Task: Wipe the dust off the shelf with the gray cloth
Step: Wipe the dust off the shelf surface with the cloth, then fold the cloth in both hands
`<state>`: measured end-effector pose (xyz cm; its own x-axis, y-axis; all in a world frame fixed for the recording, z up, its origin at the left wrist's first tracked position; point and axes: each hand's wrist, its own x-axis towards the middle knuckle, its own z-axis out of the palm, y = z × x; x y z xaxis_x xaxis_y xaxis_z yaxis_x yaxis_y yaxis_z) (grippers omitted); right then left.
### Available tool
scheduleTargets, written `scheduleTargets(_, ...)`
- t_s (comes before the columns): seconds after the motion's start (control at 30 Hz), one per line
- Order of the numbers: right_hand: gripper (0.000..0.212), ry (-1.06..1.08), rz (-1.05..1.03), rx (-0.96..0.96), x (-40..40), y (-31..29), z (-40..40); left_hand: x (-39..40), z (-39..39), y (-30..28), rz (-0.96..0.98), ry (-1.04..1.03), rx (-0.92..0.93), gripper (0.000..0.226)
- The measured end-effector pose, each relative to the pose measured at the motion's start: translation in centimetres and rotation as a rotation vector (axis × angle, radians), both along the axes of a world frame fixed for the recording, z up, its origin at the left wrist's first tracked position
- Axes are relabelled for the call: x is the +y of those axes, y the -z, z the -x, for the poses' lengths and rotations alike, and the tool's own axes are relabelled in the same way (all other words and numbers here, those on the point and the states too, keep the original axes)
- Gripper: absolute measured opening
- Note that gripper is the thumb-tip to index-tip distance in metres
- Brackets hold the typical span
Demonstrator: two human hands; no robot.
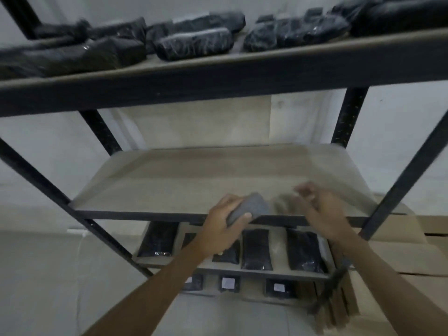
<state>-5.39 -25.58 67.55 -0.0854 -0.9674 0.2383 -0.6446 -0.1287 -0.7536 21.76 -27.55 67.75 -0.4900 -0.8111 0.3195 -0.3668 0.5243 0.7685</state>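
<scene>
Gray cloth point(249, 207) sits bunched in the left hand point(224, 226), fingers and thumb curled round it at the front lip of the shelf point(194, 180); soft, light, best kept wadded; right hand point(324, 214) just beside it, blurred, grip unclear.

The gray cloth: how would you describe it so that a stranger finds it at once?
Find the black metal rack with its bare middle shelf. At that shelf's front edge, the left hand grips the gray cloth. It is soft, bunched and gray, unlike the shiny black packages on the other shelves.
</scene>
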Motion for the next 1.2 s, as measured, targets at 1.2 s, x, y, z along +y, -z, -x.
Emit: scheduleTargets(1.2,0.036,0.162,-0.418,-0.637,25.5,7.4,-0.8,18.6,11.1,10.5,-0.862,-0.331,0.506,0.056)
